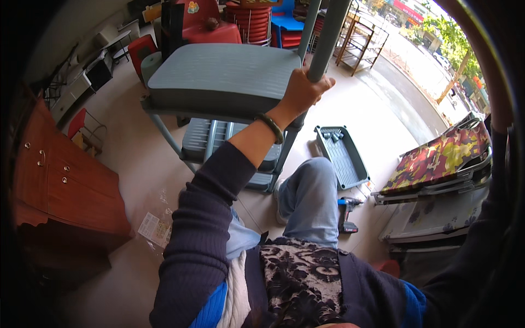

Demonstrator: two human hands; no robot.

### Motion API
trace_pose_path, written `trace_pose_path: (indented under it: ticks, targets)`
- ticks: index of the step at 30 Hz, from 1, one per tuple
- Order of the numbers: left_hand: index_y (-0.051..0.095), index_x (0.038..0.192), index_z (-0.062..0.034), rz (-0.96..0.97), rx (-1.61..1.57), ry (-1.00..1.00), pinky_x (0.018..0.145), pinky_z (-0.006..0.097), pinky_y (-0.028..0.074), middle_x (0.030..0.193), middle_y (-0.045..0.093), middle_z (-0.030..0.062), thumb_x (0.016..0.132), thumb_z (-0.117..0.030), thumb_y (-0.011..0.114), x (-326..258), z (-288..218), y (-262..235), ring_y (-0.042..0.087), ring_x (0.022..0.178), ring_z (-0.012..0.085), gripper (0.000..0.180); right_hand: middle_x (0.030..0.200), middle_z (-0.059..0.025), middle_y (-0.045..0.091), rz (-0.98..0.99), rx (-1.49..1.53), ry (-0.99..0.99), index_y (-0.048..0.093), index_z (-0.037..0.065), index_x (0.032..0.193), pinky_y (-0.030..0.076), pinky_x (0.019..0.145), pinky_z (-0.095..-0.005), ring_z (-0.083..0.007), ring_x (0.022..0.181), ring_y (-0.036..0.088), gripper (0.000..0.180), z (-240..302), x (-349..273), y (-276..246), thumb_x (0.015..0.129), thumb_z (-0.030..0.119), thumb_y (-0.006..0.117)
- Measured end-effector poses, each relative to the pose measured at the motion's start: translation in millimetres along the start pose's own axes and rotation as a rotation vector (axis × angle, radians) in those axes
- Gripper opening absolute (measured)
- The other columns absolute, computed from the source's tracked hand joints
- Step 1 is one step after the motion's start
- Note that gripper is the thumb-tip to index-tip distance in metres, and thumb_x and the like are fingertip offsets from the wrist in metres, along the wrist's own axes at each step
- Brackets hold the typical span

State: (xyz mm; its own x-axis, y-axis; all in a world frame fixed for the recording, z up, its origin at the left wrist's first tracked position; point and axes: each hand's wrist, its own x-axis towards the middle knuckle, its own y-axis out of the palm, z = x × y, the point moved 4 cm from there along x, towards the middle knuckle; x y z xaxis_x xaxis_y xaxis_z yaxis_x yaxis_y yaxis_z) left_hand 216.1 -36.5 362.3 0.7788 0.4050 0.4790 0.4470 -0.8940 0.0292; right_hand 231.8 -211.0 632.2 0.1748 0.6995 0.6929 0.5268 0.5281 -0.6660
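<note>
My left hand (pixel 303 90) is closed around a grey upright pole (pixel 327 38) at the near right corner of a grey plastic shelf rack. A dark bangle sits on that wrist. The rack's top shelf (pixel 219 76) lies just left of the hand, and a lower shelf (pixel 216 143) shows beneath it. My right arm, in a dark sleeve (pixel 495 218), rises along the right edge of the picture, and its hand is out of view. My knee in blue jeans (pixel 311 191) is bent beside the rack's leg.
A loose grey shelf tray (pixel 342 156) lies on the tiled floor to the right of the rack, with a cordless drill (pixel 346 216) near it. There is a wooden cabinet (pixel 65 186) on the left, folded patterned beds (pixel 437 158) on the right, stacked red chairs (pixel 254 22) behind, and a paper leaflet (pixel 156 228) on the floor.
</note>
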Motion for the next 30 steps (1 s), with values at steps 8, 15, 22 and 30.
trace_pose_path:
  ticks: [8,15,22,30]
  targets:
    - [0.052,0.067,-0.0061,0.028,-0.076,0.070,0.035,0.021,0.034,0.047,0.048,-0.0010,0.083,-0.014,0.068,17.9,-8.2,43.0,0.045,0.037,0.0053,0.024,0.113,-0.0153,0.063,0.197,0.007,0.084,0.059,0.007,0.123,0.047,0.091,-0.0379,-0.0267,0.100,0.061,0.035,5.8,1.5,-41.5,0.089,0.012,0.050]
    - [0.054,0.068,-0.0045,-0.167,0.048,0.235,0.035,0.022,0.034,0.047,0.049,-0.0006,0.082,-0.015,0.068,66.2,18.1,51.2,0.046,0.037,0.0057,0.022,0.107,-0.0110,0.069,-0.131,0.244,0.077,0.058,0.011,0.128,0.049,0.086,-0.0290,-0.0171,0.097,0.065,0.040,-110.0,-36.8,-0.8,0.093,0.031,0.058]
    - [0.064,0.074,-0.0016,-0.488,0.323,0.317,0.058,0.037,0.050,0.063,0.064,0.0141,0.080,-0.020,0.068,168.0,69.8,55.6,0.064,0.059,0.0273,0.019,0.132,-0.0101,0.056,0.035,0.091,0.161,0.051,0.009,0.134,0.046,0.100,-0.0385,-0.0236,0.123,0.053,0.039,-153.2,-132.8,27.6,0.096,0.020,0.053]
    - [0.047,0.112,-0.0002,-0.929,0.409,-0.002,0.090,0.043,0.044,0.113,0.052,0.0213,0.070,-0.024,0.083,216.7,87.0,56.5,0.054,0.103,0.0340,0.061,0.131,-0.0136,0.056,0.194,0.345,0.375,0.047,0.003,0.136,0.044,0.100,-0.0361,-0.0242,0.121,0.054,0.042,-166.1,-172.7,97.4,0.096,0.013,0.052]
